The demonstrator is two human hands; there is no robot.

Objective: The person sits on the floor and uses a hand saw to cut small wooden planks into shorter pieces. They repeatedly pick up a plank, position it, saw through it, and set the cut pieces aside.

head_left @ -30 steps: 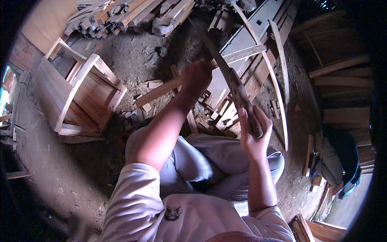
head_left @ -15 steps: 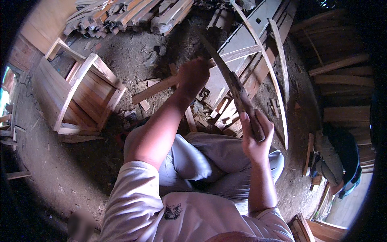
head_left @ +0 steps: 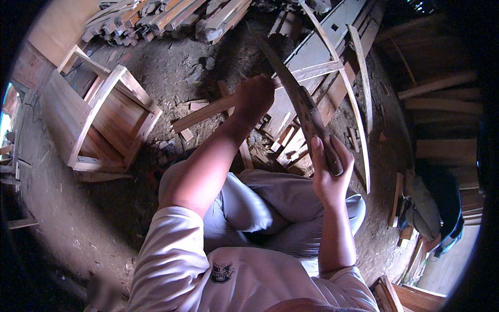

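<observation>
My left hand [head_left: 254,97] is closed around a narrow wooden strip [head_left: 204,113], its fingers partly in shadow. The strip slants up to the right and reappears beyond the fist as a pale length. In my right hand [head_left: 332,169] is a handsaw with a dark, worn handle [head_left: 318,130]; my thumb lies along the handle. The saw's long, slightly curved blade [head_left: 278,65] points away and to the left, crossing the strip just right of my left fist. From here I cannot tell how deep the teeth sit in the wood.
An unfinished wooden box frame [head_left: 117,112] stands at the left. Stacked timber [head_left: 150,21] lies at the back. A pale board [head_left: 325,39] and long curved strips [head_left: 358,112] extend along the right. Offcuts [head_left: 291,148] litter the dirt floor before my crossed legs [head_left: 270,197].
The saw and my right hand have shifted slightly forward, away from me. My left hand and the strip have moved a little to the right.
</observation>
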